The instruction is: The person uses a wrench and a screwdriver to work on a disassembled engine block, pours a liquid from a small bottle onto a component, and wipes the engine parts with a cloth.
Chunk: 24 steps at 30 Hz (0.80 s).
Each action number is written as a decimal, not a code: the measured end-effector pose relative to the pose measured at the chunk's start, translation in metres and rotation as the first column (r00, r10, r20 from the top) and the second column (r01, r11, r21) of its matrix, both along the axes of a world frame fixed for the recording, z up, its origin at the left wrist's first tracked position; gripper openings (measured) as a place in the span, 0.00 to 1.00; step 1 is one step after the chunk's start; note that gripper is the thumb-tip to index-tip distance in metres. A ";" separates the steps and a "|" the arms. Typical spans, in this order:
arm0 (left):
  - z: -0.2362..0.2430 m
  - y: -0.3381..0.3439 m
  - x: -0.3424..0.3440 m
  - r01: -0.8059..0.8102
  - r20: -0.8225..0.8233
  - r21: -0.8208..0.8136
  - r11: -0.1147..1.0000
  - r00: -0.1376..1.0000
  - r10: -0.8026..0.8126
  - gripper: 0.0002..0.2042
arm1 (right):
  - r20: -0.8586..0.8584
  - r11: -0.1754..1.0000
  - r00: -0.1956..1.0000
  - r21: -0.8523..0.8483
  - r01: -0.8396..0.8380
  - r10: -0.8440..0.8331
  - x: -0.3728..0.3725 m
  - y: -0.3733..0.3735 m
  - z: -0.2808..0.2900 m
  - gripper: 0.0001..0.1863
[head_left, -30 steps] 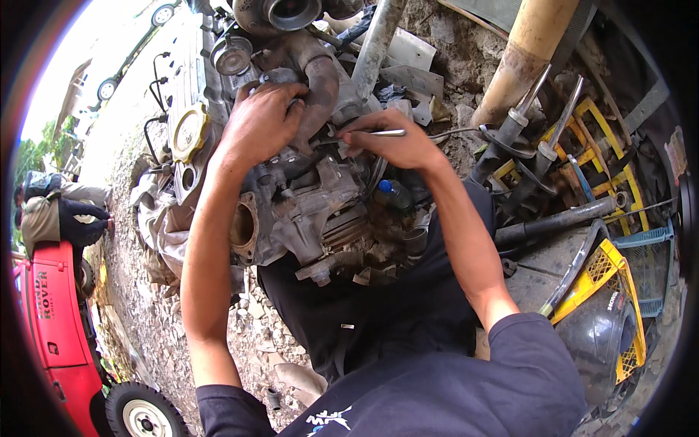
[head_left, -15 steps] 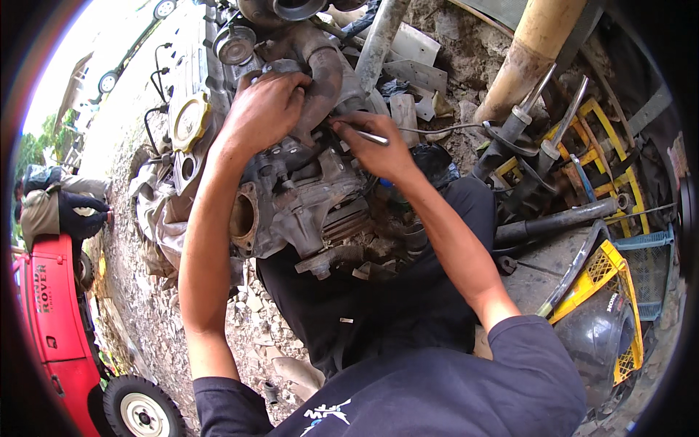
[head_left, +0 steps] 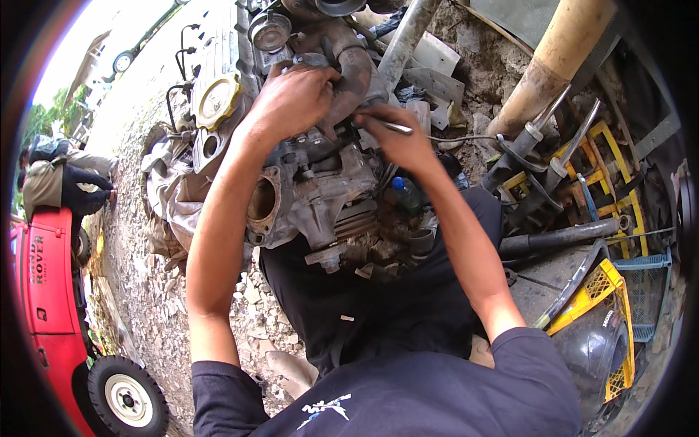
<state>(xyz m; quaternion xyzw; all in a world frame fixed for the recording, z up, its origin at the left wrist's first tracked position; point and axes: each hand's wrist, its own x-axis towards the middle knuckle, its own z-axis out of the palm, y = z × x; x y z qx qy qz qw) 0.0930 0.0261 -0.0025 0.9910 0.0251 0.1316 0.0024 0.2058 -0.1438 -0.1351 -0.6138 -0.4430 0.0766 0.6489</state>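
Note:
A dirty metal engine point(head_left: 309, 200) lies in front of me, with a yellow filler cap point(head_left: 217, 100) on its left part. My left hand point(head_left: 295, 98) is on top of it, fingers curled over beside a rusty curved pipe point(head_left: 354, 76); what the fingertips grip is hidden. To the right of that pipe my right hand point(head_left: 400, 142) is closed around a slim, shiny metal tool handle point(head_left: 398, 128). The handle's far end is hidden among the engine parts, so its exact kind does not show.
Two shock absorbers point(head_left: 520, 156) lean at the right by a yellow crate point(head_left: 608, 175). A bamboo post point(head_left: 542, 65) stands behind them. A blue-capped bottle point(head_left: 403, 191) is near my right knee. At the left are a red vehicle point(head_left: 54, 291) and a person point(head_left: 62, 182) on gravel.
The view has shifted, so the engine and both hands appear farther right. Both hands keep about the same places on the engine. The blue-capped bottle shows more fully.

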 end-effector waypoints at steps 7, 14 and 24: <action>-0.002 0.003 -0.006 -0.004 0.014 -0.007 1.000 1.000 0.004 0.17 | -0.314 0.937 0.949 -0.331 -0.111 0.002 -0.005 -0.020 0.039 0.11; 0.000 0.006 -0.010 0.004 0.018 -0.003 1.000 1.000 -0.004 0.16 | -0.350 0.915 0.936 -0.362 -0.179 0.045 -0.014 -0.022 0.043 0.12; -0.006 0.006 -0.008 -0.017 0.010 0.008 1.000 1.000 0.017 0.17 | -0.121 0.906 0.991 -0.423 0.007 -0.064 -0.022 -0.050 0.053 0.12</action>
